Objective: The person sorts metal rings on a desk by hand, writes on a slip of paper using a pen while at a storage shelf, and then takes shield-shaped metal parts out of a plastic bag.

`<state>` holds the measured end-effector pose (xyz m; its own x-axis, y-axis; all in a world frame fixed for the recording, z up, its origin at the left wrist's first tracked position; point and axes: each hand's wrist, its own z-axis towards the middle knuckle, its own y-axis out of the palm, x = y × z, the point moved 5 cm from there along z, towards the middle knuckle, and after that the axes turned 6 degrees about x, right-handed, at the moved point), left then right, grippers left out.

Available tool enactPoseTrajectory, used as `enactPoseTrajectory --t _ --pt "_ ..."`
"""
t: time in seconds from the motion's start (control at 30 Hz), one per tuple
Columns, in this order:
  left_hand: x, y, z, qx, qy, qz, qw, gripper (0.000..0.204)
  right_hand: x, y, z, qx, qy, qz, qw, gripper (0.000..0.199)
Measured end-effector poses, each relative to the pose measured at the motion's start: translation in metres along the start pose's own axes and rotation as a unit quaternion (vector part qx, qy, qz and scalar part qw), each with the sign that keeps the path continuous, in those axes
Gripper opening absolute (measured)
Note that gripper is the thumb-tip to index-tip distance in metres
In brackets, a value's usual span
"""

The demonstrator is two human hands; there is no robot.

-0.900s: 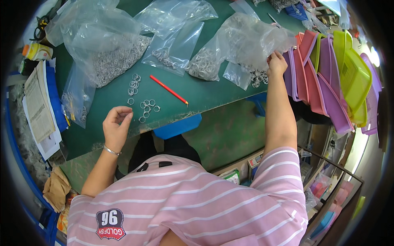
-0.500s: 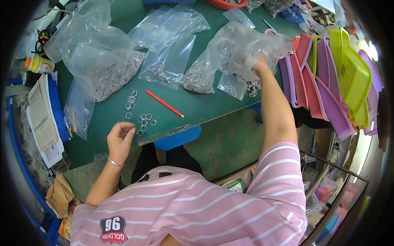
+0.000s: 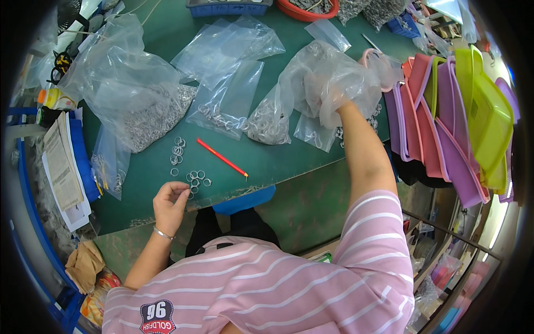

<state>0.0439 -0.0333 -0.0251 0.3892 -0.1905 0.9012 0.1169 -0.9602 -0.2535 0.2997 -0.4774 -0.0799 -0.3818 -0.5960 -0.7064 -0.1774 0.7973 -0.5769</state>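
Green surface, cluttered. Left hand at the near edge, grip pinched on one metal ring from the loose rings lying flat just beside it. Rings look light, stiff, slippery; best taken by the rim. Red pencil lies diagonally, tip toward the near right. Right hand is inside a clear bag, soft, crinkly; can't tell that grip's state. Coloured trays far right.
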Motion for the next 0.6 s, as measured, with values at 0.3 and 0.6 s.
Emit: enactPoseTrajectory --t 0.3,0.6 --pt "0.004 0.018 0.002 0.005 0.007 -0.006 1.0 0.009 -0.002 0.014 -0.009 0.083 -0.18 -0.14 0.97 0.038" --pt "0.023 0.023 0.003 -0.015 0.002 0.015 1.0 0.008 0.012 0.0 -0.001 0.27 -0.21 -0.273 0.899 0.027"
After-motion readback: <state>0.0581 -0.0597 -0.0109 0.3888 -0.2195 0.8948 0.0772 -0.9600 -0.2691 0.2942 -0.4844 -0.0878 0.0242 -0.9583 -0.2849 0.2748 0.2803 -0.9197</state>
